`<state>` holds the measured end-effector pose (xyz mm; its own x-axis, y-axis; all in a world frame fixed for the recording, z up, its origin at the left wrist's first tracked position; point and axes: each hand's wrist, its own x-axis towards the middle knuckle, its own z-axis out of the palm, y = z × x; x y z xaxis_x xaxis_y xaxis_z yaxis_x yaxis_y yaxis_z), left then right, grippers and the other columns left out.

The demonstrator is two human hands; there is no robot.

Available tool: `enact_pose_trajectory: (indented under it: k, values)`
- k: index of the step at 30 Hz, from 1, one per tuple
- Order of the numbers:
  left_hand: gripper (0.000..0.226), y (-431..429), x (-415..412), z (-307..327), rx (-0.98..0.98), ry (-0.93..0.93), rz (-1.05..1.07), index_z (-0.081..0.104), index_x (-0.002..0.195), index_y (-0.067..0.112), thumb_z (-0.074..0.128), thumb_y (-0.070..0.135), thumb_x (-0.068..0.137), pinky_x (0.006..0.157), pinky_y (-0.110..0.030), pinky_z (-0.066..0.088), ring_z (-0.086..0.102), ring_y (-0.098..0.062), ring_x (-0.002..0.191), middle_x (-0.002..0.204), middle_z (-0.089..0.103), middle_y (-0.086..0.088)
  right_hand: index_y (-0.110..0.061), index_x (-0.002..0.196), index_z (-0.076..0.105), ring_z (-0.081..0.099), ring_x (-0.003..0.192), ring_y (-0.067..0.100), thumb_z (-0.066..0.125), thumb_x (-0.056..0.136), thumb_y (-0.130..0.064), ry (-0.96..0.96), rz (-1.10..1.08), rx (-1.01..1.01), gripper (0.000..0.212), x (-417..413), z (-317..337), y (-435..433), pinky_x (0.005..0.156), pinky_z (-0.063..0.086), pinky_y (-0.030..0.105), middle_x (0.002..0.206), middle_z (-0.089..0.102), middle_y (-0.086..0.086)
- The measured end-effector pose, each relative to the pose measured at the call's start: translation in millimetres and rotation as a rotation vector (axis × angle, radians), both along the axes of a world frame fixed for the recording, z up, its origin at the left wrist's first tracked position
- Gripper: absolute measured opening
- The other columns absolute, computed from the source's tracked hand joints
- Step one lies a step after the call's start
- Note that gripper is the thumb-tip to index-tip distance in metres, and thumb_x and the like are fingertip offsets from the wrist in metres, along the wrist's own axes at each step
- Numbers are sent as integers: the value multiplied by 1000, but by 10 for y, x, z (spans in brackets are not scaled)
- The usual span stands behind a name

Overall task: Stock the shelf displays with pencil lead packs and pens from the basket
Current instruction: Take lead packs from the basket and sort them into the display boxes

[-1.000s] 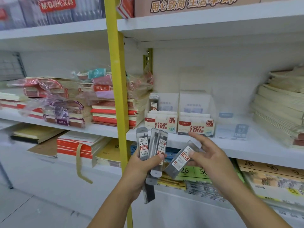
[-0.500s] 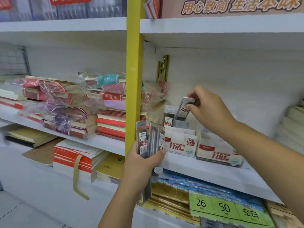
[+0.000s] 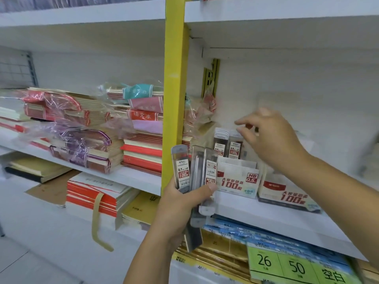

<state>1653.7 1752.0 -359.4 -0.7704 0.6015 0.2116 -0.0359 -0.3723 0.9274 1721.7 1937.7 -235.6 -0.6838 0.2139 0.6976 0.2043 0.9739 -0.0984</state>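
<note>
My left hand [image 3: 182, 203] grips a fanned bunch of several clear pencil lead packs [image 3: 196, 173] with red-and-white labels, held upright in front of the yellow shelf post. The white "HB 0.5" display box [image 3: 238, 181] stands on the middle shelf just right of them, and two lead packs [image 3: 227, 146] stand upright in its back. My right hand [image 3: 272, 138] hovers right above and beside those packs, blurred, with finger and thumb slightly apart and no pack in it. A second white display box [image 3: 287, 197] stands to the right, partly hidden by my right forearm.
The yellow upright post [image 3: 174, 95] divides the shelving. Wrapped stacks of notebooks [image 3: 82, 136] fill the left bay, with red-edged pads [image 3: 90, 195] below. The white shelf edge [image 3: 266, 222] runs under the boxes, and green price tags [image 3: 295, 265] with blue and gold packets lie beneath it.
My right hand carried one lead pack from the bunch up to the 0.5 box, set it in beside the other pack and let go. The view moved closer and to the left.
</note>
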Motion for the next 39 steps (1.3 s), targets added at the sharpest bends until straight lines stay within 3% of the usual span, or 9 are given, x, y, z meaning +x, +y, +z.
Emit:
enact_pose_trajectory:
  k: [3, 7, 14, 18, 22, 26, 31, 35, 39]
  values:
    - [41, -22, 48, 20, 20, 3, -52, 76, 95, 38, 91, 31, 58, 67, -27, 60, 77, -21, 88, 102, 79, -1, -44, 122, 57, 60, 73, -11, 60, 87, -44, -151, 255, -440, 35, 235, -208, -354, 60, 42, 9, 92, 61, -24]
    - [46, -46, 108, 31, 17, 22, -83, 75, 99, 32, 91, 34, 56, 69, -31, 60, 76, -26, 90, 105, 78, -7, -30, 121, 60, 65, 60, 5, 72, 85, -26, -140, 443, -896, 37, 341, -422, -492, 54, 47, 14, 76, 69, -11]
    - [53, -160, 147, -11, 22, -9, -54, 78, 93, 32, 98, 35, 44, 69, -31, 59, 76, -25, 91, 104, 78, -7, -9, 107, 55, 71, 66, 21, 68, 88, -11, 82, 499, -1134, 23, 602, -596, -447, 57, 54, 19, 83, 75, 9]
    - [72, -212, 169, 13, 48, -51, 4, 70, 105, 19, 99, 27, 40, 56, -25, 57, 75, -21, 72, 94, 79, -8, -16, 110, 56, 73, 73, 29, 68, 87, -7, 178, 514, -1184, 28, 698, -649, -485, 65, 60, 27, 90, 75, 10]
    - [64, -242, 225, 41, 75, -51, 54, 67, 109, 20, 95, 22, 52, 58, -26, 58, 77, -21, 79, 97, 79, -7, -27, 105, 66, 74, 74, 27, 68, 86, -4, 87, 497, -1159, 30, 783, -649, -530, 67, 61, 30, 92, 76, 5]
    - [46, -281, 196, 46, 81, -48, 55, 71, 103, 25, 85, 21, 59, 58, -25, 58, 77, -22, 80, 94, 79, -5, -29, 81, 69, 70, 82, 9, 80, 77, -23, -177, 382, -858, 13, 804, -535, -503, 75, 58, 29, 89, 74, -9]
    - [34, -242, 175, 31, 87, -73, 83, 75, 90, 34, 90, 26, 61, 57, -26, 57, 76, -19, 74, 89, 78, -3, -48, 110, 62, 67, 80, 5, 75, 82, -18, -384, 436, -741, 43, 777, -397, -498, 72, 58, 27, 92, 68, -14]
    - [26, -177, 121, 14, 64, -62, 125, 72, 93, 36, 85, 22, 76, 53, -22, 53, 70, -12, 64, 76, 73, -2, -66, 130, 34, 71, 79, 4, 67, 87, -8, -74, 424, -754, 79, 695, -136, -296, 56, 55, 16, 103, 61, -12]
    - [31, -107, 76, -10, 47, -31, 139, 68, 105, 33, 83, 21, 80, 54, -21, 53, 71, -11, 64, 76, 74, 0, -57, 121, 45, 68, 81, -2, 68, 88, -8, 177, 338, -543, 63, 435, 55, -99, 62, 51, 9, 104, 61, -16]
